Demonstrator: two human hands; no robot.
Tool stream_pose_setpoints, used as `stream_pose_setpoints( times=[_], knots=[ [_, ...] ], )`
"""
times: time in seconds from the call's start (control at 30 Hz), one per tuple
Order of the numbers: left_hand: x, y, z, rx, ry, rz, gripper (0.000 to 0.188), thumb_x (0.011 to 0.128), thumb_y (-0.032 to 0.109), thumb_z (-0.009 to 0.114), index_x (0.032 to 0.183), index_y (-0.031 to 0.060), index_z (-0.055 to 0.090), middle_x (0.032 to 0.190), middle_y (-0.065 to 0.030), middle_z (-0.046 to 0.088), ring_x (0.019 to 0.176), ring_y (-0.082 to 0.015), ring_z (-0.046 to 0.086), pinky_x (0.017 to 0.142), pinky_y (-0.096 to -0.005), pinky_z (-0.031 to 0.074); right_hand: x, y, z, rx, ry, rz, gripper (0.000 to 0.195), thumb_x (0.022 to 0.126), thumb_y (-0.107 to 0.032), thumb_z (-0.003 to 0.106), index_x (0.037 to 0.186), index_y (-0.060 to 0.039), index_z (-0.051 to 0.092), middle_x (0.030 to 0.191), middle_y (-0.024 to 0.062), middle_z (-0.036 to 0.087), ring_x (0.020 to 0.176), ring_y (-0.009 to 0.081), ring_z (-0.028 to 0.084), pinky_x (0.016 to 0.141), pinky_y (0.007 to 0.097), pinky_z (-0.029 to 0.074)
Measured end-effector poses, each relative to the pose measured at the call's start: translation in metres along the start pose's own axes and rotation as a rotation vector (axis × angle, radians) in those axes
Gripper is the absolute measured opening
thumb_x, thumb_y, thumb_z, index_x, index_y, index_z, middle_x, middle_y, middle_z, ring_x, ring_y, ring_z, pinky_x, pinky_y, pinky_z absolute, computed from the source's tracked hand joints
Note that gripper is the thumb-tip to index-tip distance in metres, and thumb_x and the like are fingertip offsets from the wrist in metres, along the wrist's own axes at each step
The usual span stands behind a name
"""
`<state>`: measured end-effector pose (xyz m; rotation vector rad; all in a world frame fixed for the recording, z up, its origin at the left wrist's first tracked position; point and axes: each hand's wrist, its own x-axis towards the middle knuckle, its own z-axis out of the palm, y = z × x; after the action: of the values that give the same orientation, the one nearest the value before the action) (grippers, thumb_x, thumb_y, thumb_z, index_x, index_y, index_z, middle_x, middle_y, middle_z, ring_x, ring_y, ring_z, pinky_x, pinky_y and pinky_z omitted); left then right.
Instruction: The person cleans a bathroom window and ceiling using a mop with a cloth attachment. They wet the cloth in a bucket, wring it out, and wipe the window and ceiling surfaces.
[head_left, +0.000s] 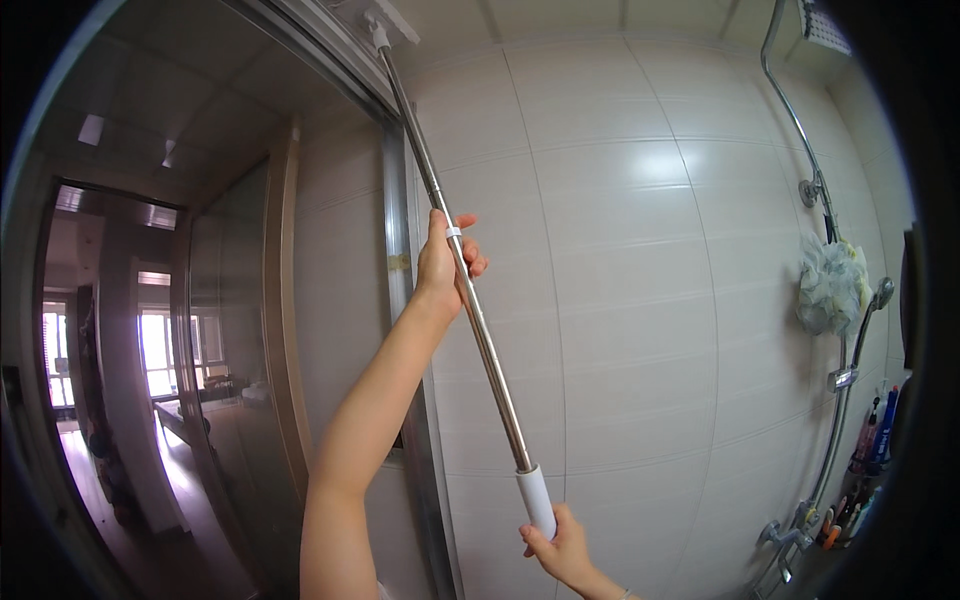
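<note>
A long telescopic metal pole (487, 349) slants across the middle of the view, its top leaning left. Partway up, my left hand (442, 262) loosely wraps the pole near a white collar (453, 232), thumb along one side and fingertips showing on the other. My right hand (559, 547) grips the lower end of the white handle (535, 499). At the top, a white joint (379, 36) links the pole to a flat white cleaning head (396, 19). That head is up by the ceiling and the top of the metal door frame; whether it touches them I cannot tell.
A metal-framed glass panel (225, 337) stands at left, with rooms visible or reflected in it. Pale tiled wall (622, 300) lies ahead. On the right are a shower pipe (795, 112), a mesh bath puff (829, 285), a hand shower (883, 292), a mixer tap (787, 536) and toiletries (885, 427).
</note>
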<state>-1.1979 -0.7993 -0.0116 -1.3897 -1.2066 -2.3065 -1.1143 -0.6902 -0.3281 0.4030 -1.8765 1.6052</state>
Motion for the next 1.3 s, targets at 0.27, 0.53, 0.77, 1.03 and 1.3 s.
stream_pose_setpoints(
  times=[0.27,0.53,0.77,1.03,1.3],
  knots=[
    [0.001,0.006,0.013,0.108,-0.007,0.145,0.049,0.086,0.045,0.02,0.09,0.0019,0.044,0.044,0.0028,0.028,0.033,-0.0074,0.025,0.055,-0.0241,0.04,0.016,-0.007,-0.02,0.335,-0.335,0.166,0.028,0.075,-0.015,0.057,0.089,-0.0007,0.038,0.06,0.0054,0.049,0.045,0.01,0.049,0.038,0.0228,0.038],
    [0.015,-0.008,0.106,-0.114,0.084,0.123,0.041,0.086,0.043,0.023,0.083,0.0058,0.041,0.044,0.002,0.029,0.034,-0.0091,0.025,0.049,-0.0243,0.037,-0.005,-0.058,-0.144,0.273,-0.226,0.088,0.025,0.07,-0.006,0.058,0.089,0.0011,0.042,0.056,0.0073,0.049,0.037,0.0122,0.045,0.033,0.0235,0.036],
    [0.008,-0.082,0.261,-0.16,-0.067,0.073,0.045,0.085,0.045,0.024,0.081,0.0033,0.039,0.044,0.0001,0.029,0.033,-0.0101,0.025,0.033,-0.0233,0.025,-0.061,-0.049,-0.257,0.347,0.03,0.032,0.028,0.067,-0.007,0.061,0.088,0.0022,0.044,0.054,0.0079,0.049,0.035,0.0124,0.044,0.031,0.0237,0.035],
    [0.011,-0.126,0.309,0.056,-0.172,0.073,0.045,0.085,0.043,0.021,0.079,0.0021,0.038,0.045,-0.0014,0.033,0.033,-0.012,0.032,0.033,-0.0243,0.03,-0.064,-0.022,-0.288,0.463,0.063,0.049,0.024,0.068,-0.003,0.056,0.088,0.0024,0.043,0.054,0.0093,0.048,0.035,0.0131,0.044,0.032,0.0241,0.036],
    [0.021,-0.1,0.171,0.031,-0.058,0.086,0.049,0.083,0.049,0.026,0.08,0.0032,0.041,0.044,-0.0009,0.035,0.034,-0.0126,0.035,0.034,-0.025,0.029,-0.023,-0.011,-0.205,0.392,-0.177,0.237,0.024,0.071,-0.005,0.055,0.09,0.0009,0.042,0.055,0.008,0.047,0.036,0.012,0.044,0.034,0.0235,0.036]
  ],
)
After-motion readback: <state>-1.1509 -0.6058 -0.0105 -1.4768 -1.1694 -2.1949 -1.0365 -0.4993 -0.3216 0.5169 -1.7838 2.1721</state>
